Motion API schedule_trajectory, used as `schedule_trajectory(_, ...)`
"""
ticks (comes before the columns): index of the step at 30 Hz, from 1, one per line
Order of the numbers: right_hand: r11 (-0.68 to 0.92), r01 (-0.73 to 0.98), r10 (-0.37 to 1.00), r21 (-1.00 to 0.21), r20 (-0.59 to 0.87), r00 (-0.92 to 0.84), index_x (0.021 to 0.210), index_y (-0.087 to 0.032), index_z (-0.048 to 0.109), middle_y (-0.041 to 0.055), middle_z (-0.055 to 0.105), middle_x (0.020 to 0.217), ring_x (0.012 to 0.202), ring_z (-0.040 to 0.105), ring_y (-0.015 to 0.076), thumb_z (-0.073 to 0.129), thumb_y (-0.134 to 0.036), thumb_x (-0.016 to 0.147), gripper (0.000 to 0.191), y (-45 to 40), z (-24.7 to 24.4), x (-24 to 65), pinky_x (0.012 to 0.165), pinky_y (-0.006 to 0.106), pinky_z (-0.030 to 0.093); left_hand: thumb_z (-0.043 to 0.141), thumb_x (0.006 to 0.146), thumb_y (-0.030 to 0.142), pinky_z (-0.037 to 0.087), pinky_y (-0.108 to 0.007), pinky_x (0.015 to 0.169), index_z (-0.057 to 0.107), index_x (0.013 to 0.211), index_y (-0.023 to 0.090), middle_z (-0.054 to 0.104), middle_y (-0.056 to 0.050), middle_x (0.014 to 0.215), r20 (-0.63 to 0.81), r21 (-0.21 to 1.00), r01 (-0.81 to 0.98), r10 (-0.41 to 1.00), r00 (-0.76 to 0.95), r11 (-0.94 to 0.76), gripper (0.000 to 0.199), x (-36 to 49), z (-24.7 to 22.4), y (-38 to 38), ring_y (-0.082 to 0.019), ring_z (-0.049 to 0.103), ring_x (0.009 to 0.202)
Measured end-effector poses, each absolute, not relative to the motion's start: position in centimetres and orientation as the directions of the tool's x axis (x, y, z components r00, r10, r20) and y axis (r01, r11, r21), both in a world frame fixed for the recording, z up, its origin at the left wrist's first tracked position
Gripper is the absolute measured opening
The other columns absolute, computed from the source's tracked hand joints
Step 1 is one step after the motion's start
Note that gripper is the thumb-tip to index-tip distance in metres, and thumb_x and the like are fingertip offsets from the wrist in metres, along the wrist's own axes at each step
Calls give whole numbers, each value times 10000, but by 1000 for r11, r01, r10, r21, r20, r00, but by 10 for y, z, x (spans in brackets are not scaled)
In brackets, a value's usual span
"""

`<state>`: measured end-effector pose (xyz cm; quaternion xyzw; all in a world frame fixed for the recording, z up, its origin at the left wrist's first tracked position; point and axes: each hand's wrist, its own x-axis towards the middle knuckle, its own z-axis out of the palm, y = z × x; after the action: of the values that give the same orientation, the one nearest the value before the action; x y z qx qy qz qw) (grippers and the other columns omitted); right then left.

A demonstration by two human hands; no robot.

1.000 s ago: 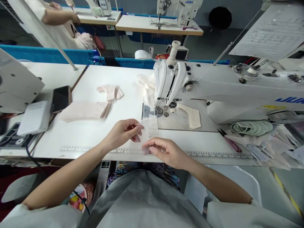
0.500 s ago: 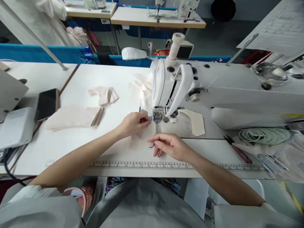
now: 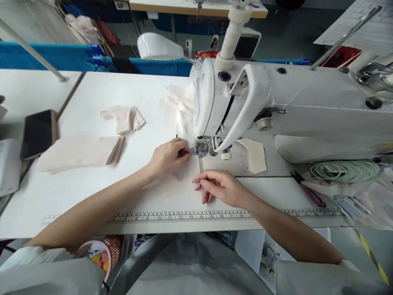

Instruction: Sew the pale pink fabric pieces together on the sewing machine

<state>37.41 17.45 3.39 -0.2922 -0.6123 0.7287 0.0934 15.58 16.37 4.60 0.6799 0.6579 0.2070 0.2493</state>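
Observation:
A pale pink fabric piece [image 3: 187, 184] lies flat on the table in front of the sewing machine's presser foot [image 3: 202, 148]. My left hand [image 3: 170, 159] rests on its far left part, fingers curled and closed on the cloth beside the needle area. At the fabric's right edge, nearer to me, my right hand [image 3: 221, 187] has thumb and forefinger closed together on the cloth, the other fingers loosely bent. The white sewing machine [image 3: 233, 98] stands just beyond both hands. More sheer fabric [image 3: 182, 102] is bunched behind the presser foot.
Stacked pale fabric pieces [image 3: 81, 153] and a smaller folded piece [image 3: 124, 119] lie left, near a phone [image 3: 39, 133]. A cream template [image 3: 254, 155] sits right of the needle. Thread snips [image 3: 310, 192] and coiled green cord [image 3: 345, 170] are farther right. A ruler tape [image 3: 184, 217] runs along the front edge.
The view has moved closer to the machine and tilted down. My left hand stays by the presser foot and my right hand at the fabric's edge, both nearly still.

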Motion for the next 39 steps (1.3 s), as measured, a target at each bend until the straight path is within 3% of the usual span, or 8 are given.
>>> schedule_trajectory(17, -239, 268, 498, -933, -354, -791, 1006, -149, 600, 21, 634, 849, 529, 646, 91, 541, -382, 933, 252, 174, 38, 372, 475, 185, 496, 572, 858, 279, 416, -268, 628, 664, 863, 186, 638, -31, 963, -79, 537, 843, 997, 1, 42, 131, 163, 49, 163, -162, 601, 770)
schedule_trajectory(25, -214, 293, 488, -932, -362, -794, 992, -153, 597, -17, 589, 760, 476, 623, 99, 508, -357, 935, 229, 173, 41, 373, 437, 195, 467, 582, 871, 302, 409, -261, 623, 662, 855, 186, 639, -25, 966, -72, 525, 850, 997, -1, 39, 142, 164, 49, 163, -161, 600, 775)
schedule_trajectory(28, -94, 334, 509, -938, -333, -794, 1003, -158, 613, -37, 558, 688, 416, 565, 89, 458, -356, 958, 256, 174, 41, 376, 392, 194, 406, 580, 873, 313, 408, -263, 627, 663, 853, 186, 637, -20, 964, -72, 517, 855, 997, -3, 40, 153, 164, 48, 163, -161, 603, 779)
schedule_trajectory(30, 171, 337, 587, -926, -179, -790, 997, -160, 642, -30, 569, 667, 439, 539, 86, 448, -338, 970, 264, 175, 40, 377, 420, 202, 380, 577, 875, 323, 410, -265, 631, 665, 861, 189, 639, -16, 970, -78, 513, 857, 997, -5, 44, 161, 164, 48, 163, -160, 606, 784)
schedule_trajectory(32, 521, 348, 629, -779, 75, -774, 1007, -151, 665, 6, 621, 728, 535, 554, 101, 426, -290, 986, 277, 178, 37, 377, 499, 224, 389, 572, 875, 326, 415, -267, 637, 667, 869, 195, 642, -13, 978, -79, 510, 859, 997, -4, 43, 162, 164, 48, 163, -161, 609, 793)
schedule_trajectory(34, 755, 393, 586, -525, 273, -763, 1051, -139, 671, 42, 656, 826, 639, 576, 123, 390, -242, 1006, 303, 180, 32, 376, 557, 244, 388, 570, 868, 318, 420, -269, 645, 669, 868, 201, 646, -10, 979, -73, 507, 861, 997, -2, 39, 153, 163, 47, 164, -162, 612, 801)
schedule_trajectory(36, 840, 440, 535, -317, 346, -771, 1106, -132, 667, 48, 653, 862, 678, 580, 130, 365, -217, 1024, 325, 182, 28, 375, 561, 253, 379, 567, 861, 307, 426, -271, 651, 670, 864, 205, 649, -8, 973, -67, 504, 863, 998, -3, 37, 145, 163, 47, 164, -163, 615, 806)
schedule_trajectory(39, 868, 472, 492, -150, 370, -788, 1176, -135, 655, 34, 636, 853, 677, 573, 125, 377, -226, 1038, 324, 183, 25, 375, 559, 263, 377, 567, 857, 304, 432, -269, 645, 670, 864, 206, 651, -11, 965, -63, 500, 865, 998, -7, 38, 142, 163, 45, 164, -161, 615, 796)
